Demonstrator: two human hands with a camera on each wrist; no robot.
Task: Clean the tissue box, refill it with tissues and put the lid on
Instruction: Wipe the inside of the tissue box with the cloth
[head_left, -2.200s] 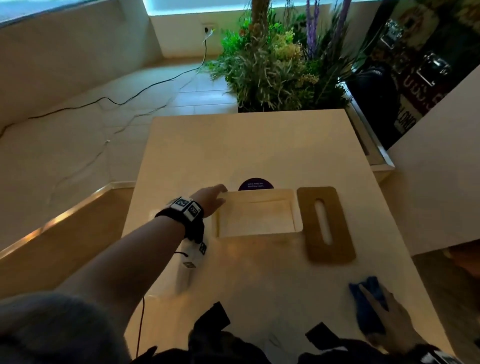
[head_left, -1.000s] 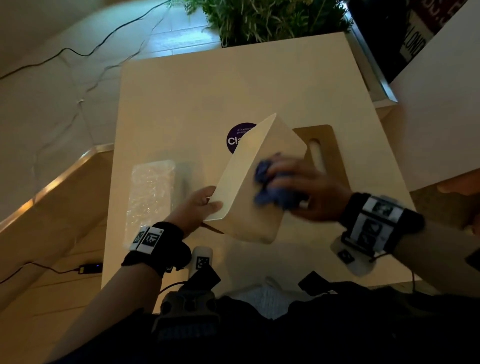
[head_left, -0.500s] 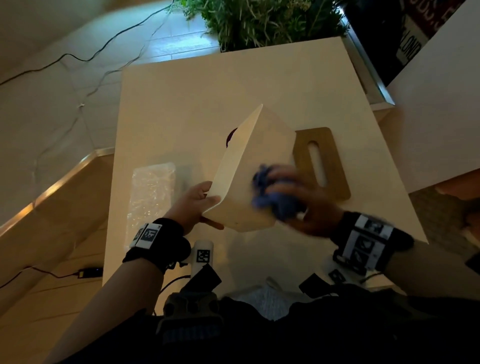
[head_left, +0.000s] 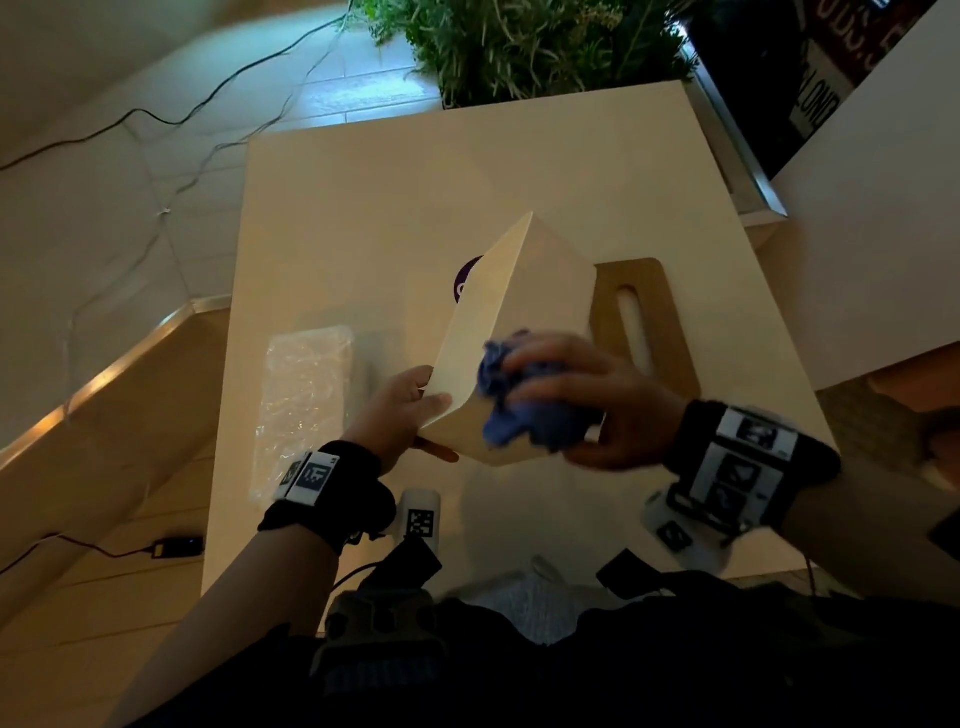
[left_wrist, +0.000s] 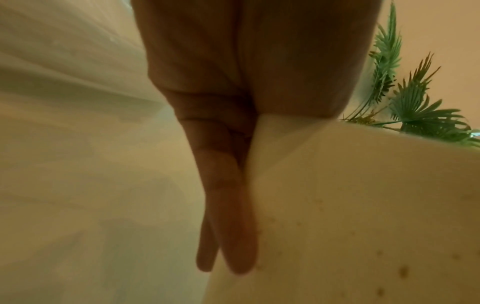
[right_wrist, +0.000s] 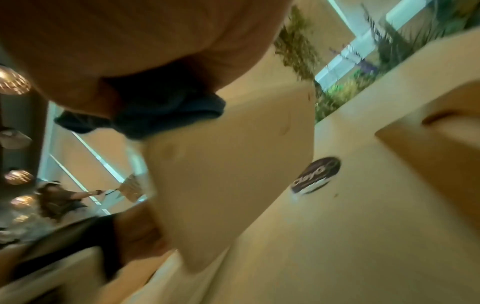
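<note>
The cream tissue box is tilted up off the table, one corner pointing away from me. My left hand grips its near left corner, thumb on the outer face and fingers flat along its underside. My right hand clutches a crumpled blue cloth and presses it on the box's near right face; the cloth shows dark under the palm. The brown slotted lid lies flat on the table behind my right hand. A clear-wrapped pack of tissues lies at the left.
The pale square table carries a round purple sticker, partly hidden by the box. Green plants stand beyond its far edge. A pale panel rises at the right. Cables trail over the floor at the left.
The box was lifted from the table and tilted. My right hand brought the cloth onto it and has since rubbed down toward its near lower edge.
</note>
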